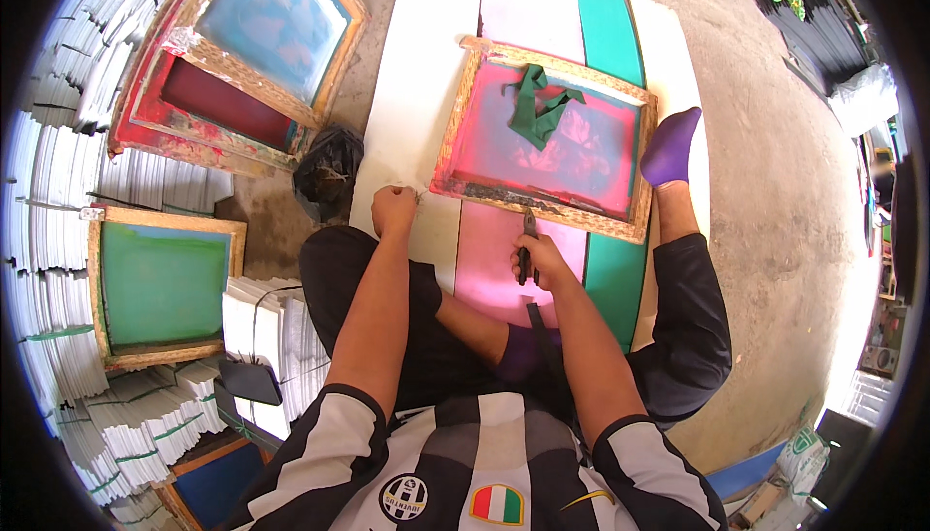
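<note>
My right hand (545, 262) is wrapped round the handles of dark pliers (528, 243), their jaws at the near wooden edge of a printing screen (455, 134). This screen has pink-stained mesh and lies flat, slightly turned. A crumpled green cloth strip (536, 124) rests on its mesh. My left hand (394, 211) is closed over the white board, left of the screen's near corner. Small dark scraps (420, 198) lie beside its fingers; whatever those fingers pinch is too small to make out.
White, pink and green boards (407, 76) lie beneath the screen. My purple-socked foot (671, 148) touches its right side. Leftward stand a blue-mesh screen (276, 22), a green-mesh screen (165, 284), a black plastic bag (329, 171) and bundled paper stacks (58, 192).
</note>
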`<action>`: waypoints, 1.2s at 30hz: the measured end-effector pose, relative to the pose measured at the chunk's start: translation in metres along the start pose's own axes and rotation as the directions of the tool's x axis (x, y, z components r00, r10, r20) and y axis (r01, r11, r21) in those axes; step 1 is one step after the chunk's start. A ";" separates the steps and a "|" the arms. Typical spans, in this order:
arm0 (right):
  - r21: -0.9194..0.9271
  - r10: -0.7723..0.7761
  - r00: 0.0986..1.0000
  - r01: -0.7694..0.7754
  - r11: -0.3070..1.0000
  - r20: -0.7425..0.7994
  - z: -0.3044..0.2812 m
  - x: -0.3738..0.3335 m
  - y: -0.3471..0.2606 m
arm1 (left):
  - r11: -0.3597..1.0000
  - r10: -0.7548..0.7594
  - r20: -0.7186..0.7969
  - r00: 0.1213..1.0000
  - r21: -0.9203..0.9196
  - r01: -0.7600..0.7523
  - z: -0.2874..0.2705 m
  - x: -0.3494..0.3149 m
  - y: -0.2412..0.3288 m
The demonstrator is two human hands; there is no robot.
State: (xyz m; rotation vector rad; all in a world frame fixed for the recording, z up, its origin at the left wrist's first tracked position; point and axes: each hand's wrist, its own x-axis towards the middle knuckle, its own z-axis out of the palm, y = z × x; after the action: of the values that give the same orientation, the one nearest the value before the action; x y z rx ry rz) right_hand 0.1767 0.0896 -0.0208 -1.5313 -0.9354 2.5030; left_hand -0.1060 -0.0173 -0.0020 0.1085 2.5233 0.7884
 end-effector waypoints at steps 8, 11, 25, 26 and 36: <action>-0.076 -0.040 0.994 0.048 0.996 0.104 0.025 -0.024 0.013 | 0.991 0.120 -0.130 0.984 0.066 -0.112 -0.010 -0.023 0.016; -0.096 -0.031 0.987 0.047 0.994 0.158 0.048 -0.028 0.009 | 0.900 0.369 -0.029 0.929 -0.240 -0.365 0.013 0.004 -0.021; -0.081 0.019 0.974 -0.001 0.997 0.226 0.077 -0.035 -0.002 | 0.729 0.682 0.445 0.580 -0.476 -0.492 0.027 -0.054 0.003; -0.094 0.017 0.970 0.006 0.996 0.244 0.077 -0.037 -0.003 | 0.714 0.696 0.422 0.581 -0.493 -0.497 0.029 -0.054 0.000; -0.115 -0.031 0.991 0.046 0.992 0.129 0.054 -0.029 0.000 | 0.862 0.506 0.112 0.855 -0.086 -0.499 0.015 -0.030 -0.004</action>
State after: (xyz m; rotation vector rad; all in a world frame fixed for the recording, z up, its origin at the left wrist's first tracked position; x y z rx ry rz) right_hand 0.1471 0.0543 0.0189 -1.3828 -1.1380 2.5866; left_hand -0.0724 -0.0194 -0.0017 0.8062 2.3640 1.0059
